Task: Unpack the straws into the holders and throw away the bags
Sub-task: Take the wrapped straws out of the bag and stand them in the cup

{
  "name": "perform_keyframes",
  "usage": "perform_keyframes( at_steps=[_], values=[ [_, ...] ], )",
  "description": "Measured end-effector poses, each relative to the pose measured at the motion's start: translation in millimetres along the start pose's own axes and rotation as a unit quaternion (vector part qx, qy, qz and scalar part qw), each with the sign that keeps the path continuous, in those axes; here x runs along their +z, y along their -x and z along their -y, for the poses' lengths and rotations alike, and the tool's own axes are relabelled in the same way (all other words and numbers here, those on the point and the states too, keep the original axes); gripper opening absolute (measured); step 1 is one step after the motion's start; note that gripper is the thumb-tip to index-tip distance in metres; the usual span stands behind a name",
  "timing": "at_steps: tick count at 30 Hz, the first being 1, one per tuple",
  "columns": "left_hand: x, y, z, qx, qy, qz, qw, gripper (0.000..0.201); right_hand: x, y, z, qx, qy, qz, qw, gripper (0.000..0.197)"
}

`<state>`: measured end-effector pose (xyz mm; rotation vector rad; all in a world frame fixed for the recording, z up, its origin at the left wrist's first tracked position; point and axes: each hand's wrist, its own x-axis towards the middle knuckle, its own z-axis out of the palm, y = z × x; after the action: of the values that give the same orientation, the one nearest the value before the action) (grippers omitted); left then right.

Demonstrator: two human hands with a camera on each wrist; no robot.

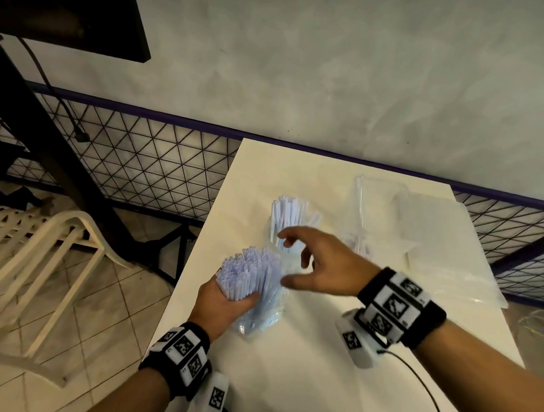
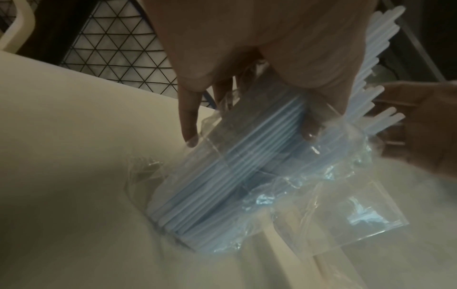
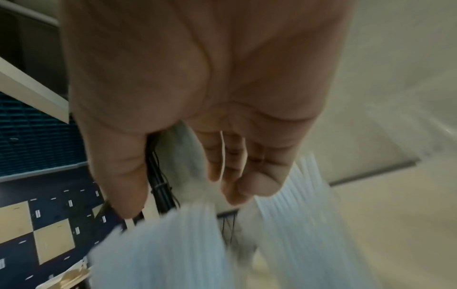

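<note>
Head view. A white, smooth-topped table (image 1: 311,182) stands against a grey plastered wall (image 1: 331,69), with a black diamond-mesh fence (image 1: 148,167) along the wall's foot and a cream slatted chair (image 1: 40,259) on the tiled floor to the left. The left hand (image 1: 227,303) grips a thick bundle of pale blue straws (image 1: 250,273), its lower half wrapped in a crinkled clear bag (image 1: 260,316) resting on the tabletop. The right hand (image 1: 321,263) hovers just beside the bundle's top, fingers spread wide and holding nothing. Behind that hand a clear holder (image 1: 274,229) carries upright straws and is partly hidden by the fingers. Farther right lie a second clear holder (image 1: 366,209), nearly invisible against the table, and flat clear bags (image 1: 442,242). Both wrists carry black bands with square printed markers.

Left wrist view. The thumb and fingers (image 2: 311,125) curl round the straws (image 2: 222,176); thin tubes run in parallel, tilted, their lower ends against the table. The clear film bag (image 2: 309,193) is bunched and glossy round them. The other hand shows at the right edge.

Right wrist view. The open palm (image 3: 197,78) fills the frame, fingers loosely extended; blurred straws (image 3: 173,250) lie below them, untouched.
</note>
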<state>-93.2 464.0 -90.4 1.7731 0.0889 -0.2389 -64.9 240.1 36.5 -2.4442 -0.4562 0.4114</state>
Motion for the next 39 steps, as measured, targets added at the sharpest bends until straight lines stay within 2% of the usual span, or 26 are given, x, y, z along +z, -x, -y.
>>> perform_keyframes(
  at_steps=[2,7,10,14,19,23,29,32,36,39],
  values=[
    [0,0,-1,0.002,0.000,0.001,1.000,0.072,25,7,-6,0.024,-0.014,-0.020,0.999,0.078],
    [2,1,-1,0.004,0.018,0.005,1.000,0.073,75,8,-14,0.047,-0.140,-0.176,0.973,0.040],
    [2,2,-1,0.000,0.020,-0.002,1.000,0.067,89,5,-18,0.044,-0.190,-0.220,0.956,0.035],
    [3,2,-3,0.003,0.023,-0.001,1.000,0.068,98,2,-30,0.029,-0.177,-0.208,0.962,0.024],
    [4,2,-2,0.005,0.015,0.001,1.000,0.059,86,4,-31,0.028,-0.084,-0.156,0.984,0.028],
    [5,2,-1,0.002,0.014,-0.006,1.000,0.055,76,3,-25,0.009,-0.070,-0.171,0.983,0.025],
    [5,1,-1,0.015,-0.004,-0.006,1.000,0.052,73,1,-16,0.027,-0.151,-0.203,0.967,0.019],
    [5,1,-1,0.016,0.000,-0.006,1.000,0.055,71,1,-15,0.028,-0.187,-0.193,0.963,0.013],
    [5,1,-2,0.018,-0.003,-0.007,1.000,0.062,69,-1,-13,0.027,-0.207,-0.197,0.958,0.027],
    [4,2,-2,0.017,-0.010,-0.006,1.000,0.056,70,-3,-12,0.009,-0.196,-0.208,0.958,0.012]
  ],
)
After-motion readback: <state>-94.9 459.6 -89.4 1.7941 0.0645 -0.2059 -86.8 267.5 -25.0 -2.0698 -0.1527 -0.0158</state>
